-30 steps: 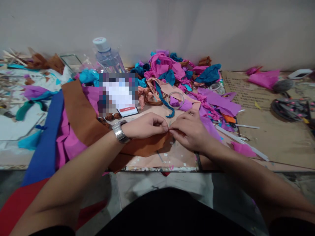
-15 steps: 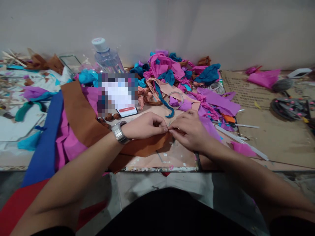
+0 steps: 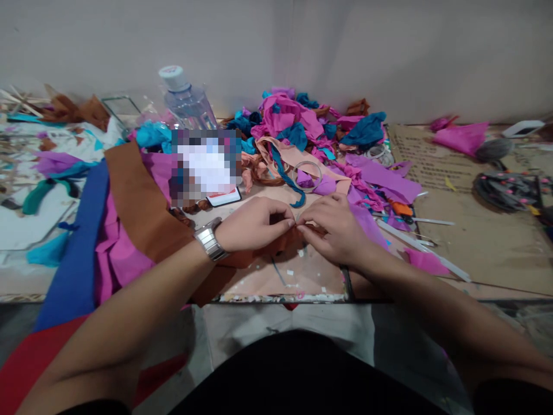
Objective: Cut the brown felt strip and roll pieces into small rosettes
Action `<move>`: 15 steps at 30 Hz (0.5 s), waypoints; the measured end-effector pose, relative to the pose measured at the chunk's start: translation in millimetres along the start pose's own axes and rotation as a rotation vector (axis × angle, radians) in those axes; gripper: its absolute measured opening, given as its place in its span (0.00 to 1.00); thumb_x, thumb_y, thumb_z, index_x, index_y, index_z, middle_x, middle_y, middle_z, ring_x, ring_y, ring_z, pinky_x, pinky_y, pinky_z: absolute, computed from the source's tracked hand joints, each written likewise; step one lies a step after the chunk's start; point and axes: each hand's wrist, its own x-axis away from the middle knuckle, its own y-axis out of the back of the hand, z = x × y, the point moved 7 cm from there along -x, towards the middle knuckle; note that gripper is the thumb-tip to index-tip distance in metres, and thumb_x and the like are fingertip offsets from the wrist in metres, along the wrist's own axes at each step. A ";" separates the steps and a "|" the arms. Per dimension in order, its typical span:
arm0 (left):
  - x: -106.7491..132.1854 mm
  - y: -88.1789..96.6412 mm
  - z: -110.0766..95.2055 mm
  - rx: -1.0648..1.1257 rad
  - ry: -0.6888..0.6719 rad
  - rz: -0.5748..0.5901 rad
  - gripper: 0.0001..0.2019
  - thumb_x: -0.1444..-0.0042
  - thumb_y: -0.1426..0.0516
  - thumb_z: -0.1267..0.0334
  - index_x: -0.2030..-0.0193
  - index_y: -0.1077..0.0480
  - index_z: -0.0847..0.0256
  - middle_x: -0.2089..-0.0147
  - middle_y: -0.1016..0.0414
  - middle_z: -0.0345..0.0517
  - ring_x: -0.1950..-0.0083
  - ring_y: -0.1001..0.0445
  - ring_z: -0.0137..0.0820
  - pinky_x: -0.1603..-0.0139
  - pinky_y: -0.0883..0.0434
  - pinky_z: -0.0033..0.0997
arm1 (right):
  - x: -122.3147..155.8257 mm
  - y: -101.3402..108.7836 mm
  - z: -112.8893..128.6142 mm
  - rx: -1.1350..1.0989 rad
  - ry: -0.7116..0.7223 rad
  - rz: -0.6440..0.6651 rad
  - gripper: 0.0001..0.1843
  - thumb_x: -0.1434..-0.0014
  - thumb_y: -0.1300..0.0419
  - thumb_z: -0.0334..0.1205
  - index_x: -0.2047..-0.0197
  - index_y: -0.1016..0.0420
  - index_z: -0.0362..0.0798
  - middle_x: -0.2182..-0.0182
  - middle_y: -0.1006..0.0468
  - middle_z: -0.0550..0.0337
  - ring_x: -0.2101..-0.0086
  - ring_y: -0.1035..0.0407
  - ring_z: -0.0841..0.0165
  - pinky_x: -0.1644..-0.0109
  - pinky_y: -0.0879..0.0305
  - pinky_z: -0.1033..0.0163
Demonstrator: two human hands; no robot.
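Note:
My left hand, with a metal watch at the wrist, is closed in a pinch over the middle of the table. Against its fingertips, the thumb and finger of my right hand are pinched too. Between them is the edge of a long brown crepe paper strip, which runs in from the left and passes beneath my left wrist. The pinched bit itself is tiny and mostly hidden by the fingers. Just beyond my hands lie a twisted teal paper strip and a clear ring-shaped roll.
A heap of crumpled coloured paper lies against the wall. Behind my left hand are a bottle and a phone, partly blurred out. Green-handled pliers lie left; white sticks and cardboard lie right.
The brown paper below my left hand has drawn up and bunched closer under the fingers, baring more of the table. Both hands stay pinched together in nearly the same place.

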 end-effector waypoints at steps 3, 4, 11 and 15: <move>-0.5 -0.3 -0.6 0.002 -0.011 0.006 0.13 0.34 0.45 0.58 0.61 0.22 0.62 0.66 0.20 0.42 0.65 0.26 0.30 0.61 0.35 0.29 | -0.7 0.7 1.0 0.001 0.011 -0.008 0.04 0.32 0.39 0.38 0.61 0.23 0.50 0.63 0.15 0.60 0.58 0.28 0.62 0.46 0.46 0.49; -0.6 -0.6 -0.7 0.004 -0.016 0.010 0.13 0.33 0.45 0.57 0.61 0.22 0.62 0.66 0.20 0.42 0.65 0.26 0.30 0.60 0.35 0.29 | -0.9 1.0 1.5 0.001 0.016 -0.011 0.05 0.32 0.39 0.38 0.61 0.23 0.50 0.63 0.15 0.60 0.59 0.28 0.62 0.47 0.46 0.49; 0.5 -1.5 -6.5 -0.046 -0.046 0.013 0.12 0.33 0.45 0.58 0.61 0.23 0.61 0.67 0.21 0.41 0.67 0.28 0.29 0.62 0.37 0.28 | 0.8 -2.3 -1.5 -0.048 -0.021 0.021 0.04 0.33 0.40 0.38 0.61 0.25 0.50 0.64 0.18 0.59 0.58 0.28 0.61 0.47 0.44 0.50; 2.2 -0.2 -13.8 -0.156 -0.073 -0.028 0.11 0.33 0.44 0.60 0.62 0.23 0.61 0.67 0.21 0.41 0.67 0.28 0.29 0.63 0.38 0.29 | 0.8 -4.0 -4.3 -0.096 -0.049 0.043 0.03 0.34 0.39 0.38 0.61 0.25 0.50 0.64 0.19 0.59 0.58 0.29 0.61 0.49 0.42 0.51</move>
